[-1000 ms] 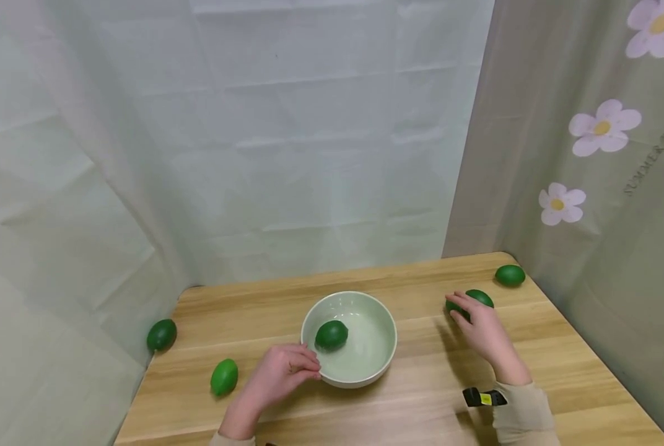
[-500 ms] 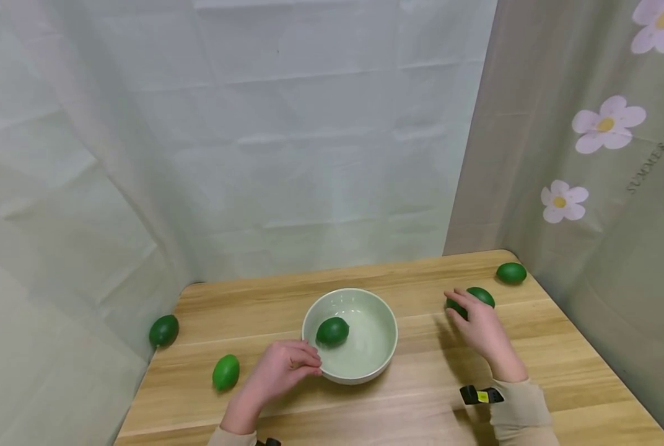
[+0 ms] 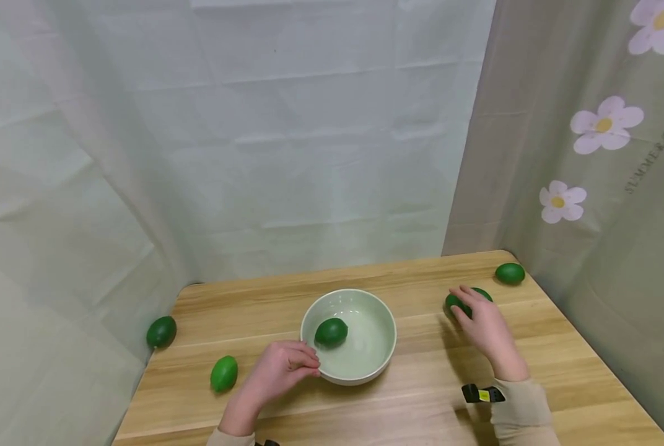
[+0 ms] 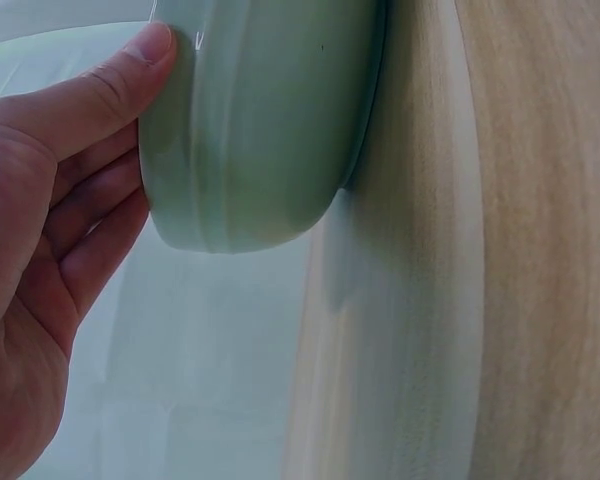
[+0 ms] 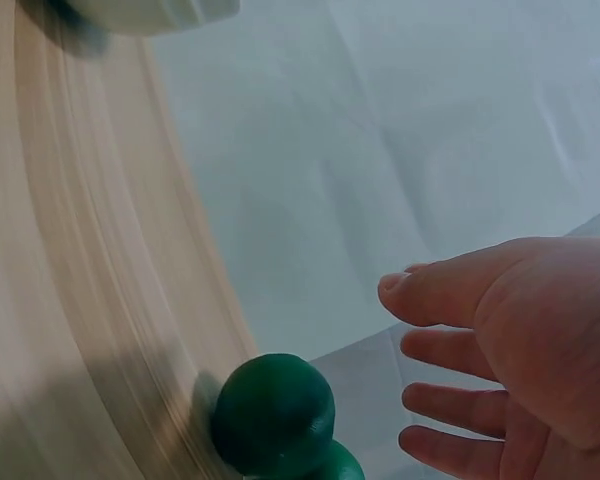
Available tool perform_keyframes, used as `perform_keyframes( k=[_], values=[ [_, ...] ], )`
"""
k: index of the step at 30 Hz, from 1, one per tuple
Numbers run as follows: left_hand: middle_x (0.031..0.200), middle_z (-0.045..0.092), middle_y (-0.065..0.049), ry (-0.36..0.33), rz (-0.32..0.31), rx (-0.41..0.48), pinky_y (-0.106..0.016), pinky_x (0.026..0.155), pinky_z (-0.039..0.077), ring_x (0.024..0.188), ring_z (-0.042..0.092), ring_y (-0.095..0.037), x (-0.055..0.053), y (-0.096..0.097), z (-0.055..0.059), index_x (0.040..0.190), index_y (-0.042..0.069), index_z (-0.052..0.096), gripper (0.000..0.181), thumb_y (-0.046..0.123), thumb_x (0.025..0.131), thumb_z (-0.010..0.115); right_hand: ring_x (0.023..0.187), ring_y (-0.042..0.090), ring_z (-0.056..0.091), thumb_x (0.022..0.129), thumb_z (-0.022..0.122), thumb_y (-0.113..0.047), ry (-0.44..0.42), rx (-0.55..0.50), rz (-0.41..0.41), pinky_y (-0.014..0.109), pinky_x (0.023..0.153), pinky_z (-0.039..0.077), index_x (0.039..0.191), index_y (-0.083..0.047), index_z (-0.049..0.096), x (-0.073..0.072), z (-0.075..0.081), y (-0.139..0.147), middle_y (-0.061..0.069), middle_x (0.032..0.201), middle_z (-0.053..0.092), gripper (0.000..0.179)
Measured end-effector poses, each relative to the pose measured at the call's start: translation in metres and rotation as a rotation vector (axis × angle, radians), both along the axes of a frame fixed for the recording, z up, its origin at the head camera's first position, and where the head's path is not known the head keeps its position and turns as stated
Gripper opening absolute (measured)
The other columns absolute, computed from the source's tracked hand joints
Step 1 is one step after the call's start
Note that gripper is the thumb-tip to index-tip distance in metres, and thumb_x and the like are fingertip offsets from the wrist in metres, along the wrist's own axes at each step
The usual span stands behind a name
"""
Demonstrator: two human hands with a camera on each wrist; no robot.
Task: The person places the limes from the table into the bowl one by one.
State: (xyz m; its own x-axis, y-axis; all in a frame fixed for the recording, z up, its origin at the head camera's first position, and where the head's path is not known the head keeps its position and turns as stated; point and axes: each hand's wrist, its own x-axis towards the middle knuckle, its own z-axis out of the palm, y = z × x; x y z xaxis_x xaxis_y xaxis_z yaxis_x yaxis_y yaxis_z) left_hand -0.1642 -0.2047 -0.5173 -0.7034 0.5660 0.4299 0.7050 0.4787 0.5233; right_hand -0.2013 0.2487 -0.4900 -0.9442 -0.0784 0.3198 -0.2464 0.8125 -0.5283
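Observation:
A pale green bowl (image 3: 373,347) stands mid-table with one dark green lime (image 3: 331,332) inside. My left hand (image 3: 279,371) pinches its near left rim, thumb outside and fingers over the edge; the left wrist view shows the thumb on the bowl wall (image 4: 260,130). Over two dark green limes at the right hovers my right hand (image 3: 487,331), partly covering them. In the right wrist view its fingers (image 5: 455,410) are extended and apart from the nearer lime (image 5: 275,415), with nothing held. The other lime (image 5: 342,465) shows just behind that one.
Farther back, close to the right table edge, lies another dark green lime (image 3: 510,273). On the left are a brighter green lime (image 3: 223,373) and a dark one (image 3: 161,332) at the very edge. Curtains (image 3: 332,155) hang around the wooden table (image 3: 399,402).
My right hand has shifted slightly to the right over the two limes, uncovering more of the left one. The left hand keeps its grip on the bowl, which has not moved.

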Motion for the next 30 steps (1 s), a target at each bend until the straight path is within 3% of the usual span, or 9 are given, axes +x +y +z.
perform_keyframes(
  k=[4, 12, 24, 30],
  values=[
    [0.099, 0.081, 0.003, -0.019, 0.003, -0.006, -0.045, 0.102, 0.062, 0.097, 0.075, -0.008, 0.0, 0.0, 0.0, 0.096, 0.016, 0.087, 0.011, 0.013, 0.085, 0.091, 0.138, 0.057, 0.049, 0.103, 0.07, -0.006, 0.003, 0.014, -0.009, 0.074, 0.108, 0.046, 0.145, 0.0, 0.064, 0.0, -0.001, 0.003, 0.033, 0.152, 0.052, 0.042],
    [0.098, 0.081, 0.002, 0.012, -0.021, 0.016, -0.046, 0.101, 0.062, 0.096, 0.075, -0.008, 0.001, 0.001, -0.002, 0.094, 0.014, 0.086, 0.013, 0.011, 0.083, 0.092, 0.137, 0.056, 0.05, 0.102, 0.073, -0.006, -0.028, 0.103, -0.008, 0.073, 0.104, 0.05, 0.145, -0.001, 0.064, -0.008, -0.014, 0.005, 0.032, 0.153, 0.052, 0.045],
    [0.097, 0.081, 0.001, 0.029, -0.014, 0.021, -0.046, 0.1, 0.062, 0.096, 0.076, -0.01, 0.002, 0.001, 0.001, 0.093, 0.012, 0.086, 0.014, 0.01, 0.081, 0.093, 0.142, 0.055, 0.046, 0.1, 0.074, -0.003, -0.028, 0.111, -0.002, 0.074, 0.112, 0.043, 0.144, 0.0, 0.064, -0.017, -0.022, 0.007, 0.032, 0.153, 0.052, 0.045],
    [0.097, 0.081, 0.0, 0.018, -0.009, 0.018, -0.047, 0.101, 0.062, 0.096, 0.076, -0.009, 0.001, 0.001, 0.0, 0.093, 0.012, 0.086, 0.014, 0.01, 0.081, 0.093, 0.14, 0.055, 0.047, 0.1, 0.073, -0.002, -0.041, 0.132, 0.0, 0.074, 0.109, 0.046, 0.144, 0.001, 0.065, -0.018, -0.024, 0.007, 0.033, 0.153, 0.052, 0.045]
  ],
)
